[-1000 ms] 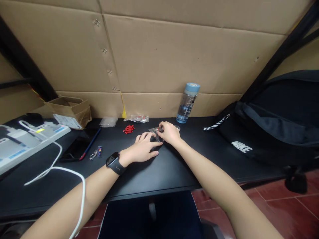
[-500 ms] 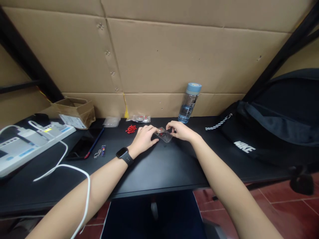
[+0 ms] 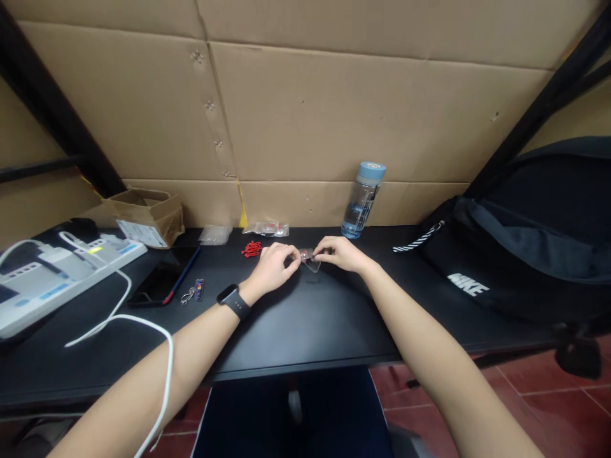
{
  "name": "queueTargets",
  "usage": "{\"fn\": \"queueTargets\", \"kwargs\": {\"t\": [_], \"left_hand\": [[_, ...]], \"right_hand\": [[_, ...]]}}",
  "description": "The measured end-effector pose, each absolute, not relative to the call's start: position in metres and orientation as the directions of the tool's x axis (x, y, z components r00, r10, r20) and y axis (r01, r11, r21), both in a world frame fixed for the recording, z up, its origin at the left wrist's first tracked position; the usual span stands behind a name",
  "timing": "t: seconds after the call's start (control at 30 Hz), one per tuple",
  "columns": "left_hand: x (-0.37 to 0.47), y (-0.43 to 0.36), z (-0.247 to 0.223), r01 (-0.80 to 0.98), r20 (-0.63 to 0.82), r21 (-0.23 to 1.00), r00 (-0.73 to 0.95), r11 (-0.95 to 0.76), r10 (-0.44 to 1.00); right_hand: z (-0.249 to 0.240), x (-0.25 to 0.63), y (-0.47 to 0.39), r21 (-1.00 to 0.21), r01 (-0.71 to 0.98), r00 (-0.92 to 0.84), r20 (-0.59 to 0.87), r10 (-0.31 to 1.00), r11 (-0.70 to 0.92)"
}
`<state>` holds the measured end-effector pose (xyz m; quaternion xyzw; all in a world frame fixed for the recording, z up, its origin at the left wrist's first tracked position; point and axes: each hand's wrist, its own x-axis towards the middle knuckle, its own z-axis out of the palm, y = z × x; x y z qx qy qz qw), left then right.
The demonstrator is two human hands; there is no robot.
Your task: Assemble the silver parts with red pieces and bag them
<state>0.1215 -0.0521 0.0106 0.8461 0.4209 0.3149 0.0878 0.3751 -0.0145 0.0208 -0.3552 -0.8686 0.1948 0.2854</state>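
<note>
A small clear plastic bag with red and dark bits inside is held between my two hands over the black table. My left hand, with a dark watch on its wrist, pinches the bag's left side between thumb and forefinger. On the other side, my right hand has its fingertips closed at the bag's right edge; a small dark piece shows there, too small to name. Just left of my left hand lies a bundle of red cord. Behind it sits another clear bag with small red items.
A water bottle stands behind my right hand. To the right is a black backpack. At left are a power strip with white cables, a phone, a keychain, a cardboard box and an empty-looking clear bag.
My hands have come closer together on the bag. The right fingers moved left, and my left thumb and forefinger are now pinched together at its edge.
</note>
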Motion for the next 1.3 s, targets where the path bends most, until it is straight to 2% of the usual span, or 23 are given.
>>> {"fn": "queueTargets", "kwargs": {"t": [0.23, 0.43, 0.53, 0.67, 0.87, 1.03, 1.1, 1.3], "left_hand": [[0.113, -0.048, 0.012, 0.637, 0.425, 0.479, 0.434, -0.604, 0.794], [0.115, -0.036, -0.001, 0.503, 0.326, 0.738, 0.316, -0.449, 0.891], [0.120, -0.034, -0.008, 0.522, 0.277, 0.774, 0.228, -0.358, 0.933], [0.125, -0.041, -0.002, 0.626, 0.263, 0.727, 0.128, -0.283, 0.956], [0.129, -0.052, 0.009, 0.748, 0.303, 0.556, 0.224, -0.362, 0.926], [0.129, -0.050, 0.004, 0.795, 0.307, 0.480, 0.244, -0.371, 0.920], [0.129, -0.049, 0.003, 0.801, 0.305, 0.470, 0.246, -0.370, 0.920], [0.129, -0.047, -0.001, 0.821, 0.322, 0.416, 0.268, -0.391, 0.908]], "right_hand": [[0.022, 0.371, -0.017, -0.554, 0.486, -0.590, 0.362, 0.722, 0.675], [0.025, 0.366, -0.019, -0.607, 0.659, -0.415, 0.199, 0.888, 0.444], [0.025, 0.359, -0.020, -0.569, 0.731, -0.361, 0.144, 0.921, 0.376], [0.020, 0.350, -0.020, -0.457, 0.821, -0.318, 0.133, 0.939, 0.343], [0.011, 0.346, -0.022, -0.318, 0.910, -0.222, 0.173, 0.960, 0.267], [0.022, 0.349, -0.035, -0.251, 0.819, -0.411, 0.371, 0.832, 0.517], [0.027, 0.347, -0.040, -0.229, 0.770, -0.483, 0.401, 0.779, 0.595], [0.023, 0.341, -0.047, -0.261, 0.659, -0.679, 0.198, 0.707, 0.706]]}}
